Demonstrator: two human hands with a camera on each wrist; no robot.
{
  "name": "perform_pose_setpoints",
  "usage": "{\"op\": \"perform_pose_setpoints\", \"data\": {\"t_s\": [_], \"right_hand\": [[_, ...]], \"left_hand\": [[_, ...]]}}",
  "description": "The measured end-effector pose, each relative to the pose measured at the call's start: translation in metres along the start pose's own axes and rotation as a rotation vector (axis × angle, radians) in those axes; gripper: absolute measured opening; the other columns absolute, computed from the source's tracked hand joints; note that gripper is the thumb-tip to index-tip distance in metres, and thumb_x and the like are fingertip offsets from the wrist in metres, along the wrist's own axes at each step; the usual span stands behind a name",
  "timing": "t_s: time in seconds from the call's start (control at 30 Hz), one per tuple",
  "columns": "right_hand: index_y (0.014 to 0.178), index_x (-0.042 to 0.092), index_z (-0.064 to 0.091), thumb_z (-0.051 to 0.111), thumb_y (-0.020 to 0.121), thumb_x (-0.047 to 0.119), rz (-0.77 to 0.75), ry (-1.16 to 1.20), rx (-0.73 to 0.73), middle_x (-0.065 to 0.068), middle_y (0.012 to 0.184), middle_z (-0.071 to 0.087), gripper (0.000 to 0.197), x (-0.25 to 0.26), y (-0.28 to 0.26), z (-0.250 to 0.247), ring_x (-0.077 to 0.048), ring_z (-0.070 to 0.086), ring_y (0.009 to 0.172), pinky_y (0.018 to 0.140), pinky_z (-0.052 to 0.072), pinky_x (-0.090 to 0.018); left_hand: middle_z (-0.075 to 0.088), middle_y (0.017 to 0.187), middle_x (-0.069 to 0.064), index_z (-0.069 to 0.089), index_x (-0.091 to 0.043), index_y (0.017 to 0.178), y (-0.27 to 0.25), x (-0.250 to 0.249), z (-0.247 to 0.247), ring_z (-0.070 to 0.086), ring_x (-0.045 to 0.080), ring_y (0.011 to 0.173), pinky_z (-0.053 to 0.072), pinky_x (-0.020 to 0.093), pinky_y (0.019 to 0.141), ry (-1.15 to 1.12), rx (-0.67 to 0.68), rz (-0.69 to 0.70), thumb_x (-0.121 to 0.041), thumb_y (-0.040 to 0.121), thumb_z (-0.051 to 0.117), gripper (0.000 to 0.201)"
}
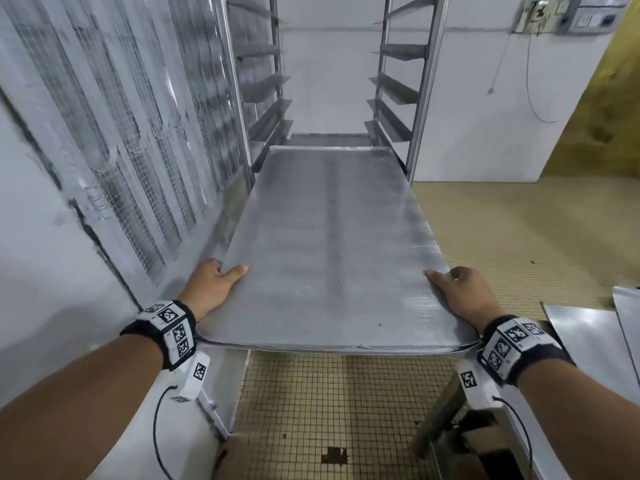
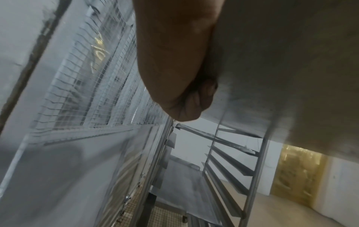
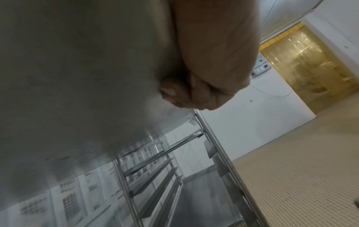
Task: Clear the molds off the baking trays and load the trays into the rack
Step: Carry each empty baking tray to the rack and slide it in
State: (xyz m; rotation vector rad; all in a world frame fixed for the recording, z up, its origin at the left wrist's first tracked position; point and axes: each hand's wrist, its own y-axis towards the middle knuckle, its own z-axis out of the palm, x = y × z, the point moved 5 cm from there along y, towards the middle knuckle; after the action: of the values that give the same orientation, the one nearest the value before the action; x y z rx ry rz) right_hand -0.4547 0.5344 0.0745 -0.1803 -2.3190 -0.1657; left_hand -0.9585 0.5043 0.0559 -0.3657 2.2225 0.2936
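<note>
A large bare metal baking tray (image 1: 329, 244) hangs level in front of me, with its far end between the uprights of the steel rack (image 1: 419, 98). My left hand (image 1: 216, 280) grips the tray's left edge near the front corner, thumb on top and fingers curled underneath (image 2: 196, 98). My right hand (image 1: 460, 291) holds the right edge the same way, its fingers (image 3: 174, 92) curled beneath the tray's underside (image 3: 77, 76). No molds lie on the tray. The rack's angled side rails (image 1: 391, 88) stand empty at this height; lower down one tray (image 2: 180, 190) sits in the rack.
A wire-mesh window wall (image 1: 121, 133) runs close along the left. Two more metal trays (image 1: 595, 344) lie on a table at the right edge. Tiled floor (image 1: 346, 410) lies below, and a yellow strip curtain (image 3: 310, 69) hangs in a doorway at the far right.
</note>
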Motion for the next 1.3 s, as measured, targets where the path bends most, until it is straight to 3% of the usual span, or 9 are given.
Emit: {"op": "perform_pose_setpoints", "data": {"t_s": [0.17,0.27,0.33,0.47,0.6,0.73,0.93,1.07,1.3], "right_hand": [[0.078,0.003,0.063,0.063,0.089,0.058,0.018,-0.006,0.015,-0.011,0.074,0.068,0.056,-0.005,0.058,0.022,-0.03,0.064,0.073,0.07,0.049,-0.037],[0.078,0.004,0.063,0.064,0.088,0.059,0.041,0.016,0.038,-0.011,0.074,0.069,0.055,-0.008,0.089,0.034,-0.03,0.065,0.073,0.069,0.05,-0.037],[0.08,0.006,0.063,0.064,0.087,0.059,0.046,0.035,0.048,-0.01,0.074,0.07,0.054,-0.007,0.109,0.04,-0.03,0.066,0.072,0.071,0.053,-0.038],[0.086,0.006,0.062,0.062,0.093,0.051,0.031,0.024,0.078,-0.003,0.076,0.063,0.046,0.007,0.137,0.046,-0.022,0.059,0.072,0.071,0.042,-0.034],[0.088,0.008,0.061,0.063,0.094,0.048,0.016,0.038,0.089,-0.001,0.078,0.061,0.041,0.015,0.161,0.053,-0.016,0.055,0.07,0.067,0.039,-0.032],[0.091,0.008,0.06,0.061,0.093,0.053,0.026,0.025,0.089,0.0,0.079,0.06,0.045,0.015,0.178,0.062,-0.026,0.059,0.079,0.073,0.043,-0.035],[0.091,0.008,0.062,0.062,0.093,0.052,0.047,0.06,0.077,-0.007,0.088,0.068,0.044,0.023,0.194,0.07,-0.029,0.065,0.083,0.079,0.052,-0.039],[0.095,0.009,0.064,0.063,0.091,0.054,0.071,0.064,0.067,-0.008,0.094,0.069,0.045,0.033,0.205,0.071,-0.03,0.065,0.088,0.085,0.053,-0.042],[0.095,0.01,0.066,0.062,0.091,0.055,0.098,0.036,0.065,-0.009,0.094,0.071,0.046,0.05,0.219,0.072,-0.027,0.066,0.085,0.086,0.054,-0.042]], "left_hand": [[0.073,0.09,0.009,0.064,-0.009,0.093,0.048,0.007,0.026,0.072,0.029,0.08,0.06,0.048,0.078,-0.039,0.018,-0.052,-0.076,0.072,0.067,0.071],[0.074,0.09,0.008,0.064,-0.01,0.093,0.072,0.006,0.038,0.071,0.026,0.081,0.06,0.049,0.081,-0.033,-0.009,-0.059,-0.064,0.081,0.071,0.056],[0.074,0.089,0.007,0.066,-0.009,0.095,0.088,0.003,0.044,0.071,0.024,0.082,0.059,0.045,0.08,-0.023,-0.022,-0.059,-0.062,0.083,0.071,0.054],[0.067,0.081,0.009,0.063,-0.003,0.088,0.11,-0.007,0.05,0.065,0.026,0.074,0.046,0.03,0.059,0.017,-0.055,-0.068,-0.056,0.086,0.072,0.054],[0.068,0.088,0.019,0.063,-0.001,0.089,0.133,-0.006,0.051,0.066,0.034,0.078,0.05,0.042,0.067,0.036,-0.071,-0.063,-0.073,0.074,0.064,0.074],[0.067,0.09,0.008,0.061,-0.005,0.091,0.147,-0.012,0.055,0.063,0.026,0.08,0.043,0.033,0.066,0.039,-0.069,-0.085,-0.052,0.089,0.07,0.048],[0.073,0.092,0.005,0.068,-0.009,0.094,0.172,-0.006,0.056,0.071,0.024,0.084,0.059,0.044,0.079,-0.03,-0.05,-0.083,-0.066,0.079,0.071,0.058],[0.071,0.091,0.018,0.062,-0.002,0.091,0.19,-0.015,0.05,0.069,0.032,0.082,0.056,0.048,0.078,-0.028,-0.037,-0.075,-0.063,0.083,0.071,0.062],[0.073,0.097,0.007,0.064,-0.012,0.096,0.22,-0.026,0.046,0.071,0.027,0.088,0.059,0.045,0.085,-0.079,0.038,-0.095,-0.057,0.085,0.072,0.047]]}}
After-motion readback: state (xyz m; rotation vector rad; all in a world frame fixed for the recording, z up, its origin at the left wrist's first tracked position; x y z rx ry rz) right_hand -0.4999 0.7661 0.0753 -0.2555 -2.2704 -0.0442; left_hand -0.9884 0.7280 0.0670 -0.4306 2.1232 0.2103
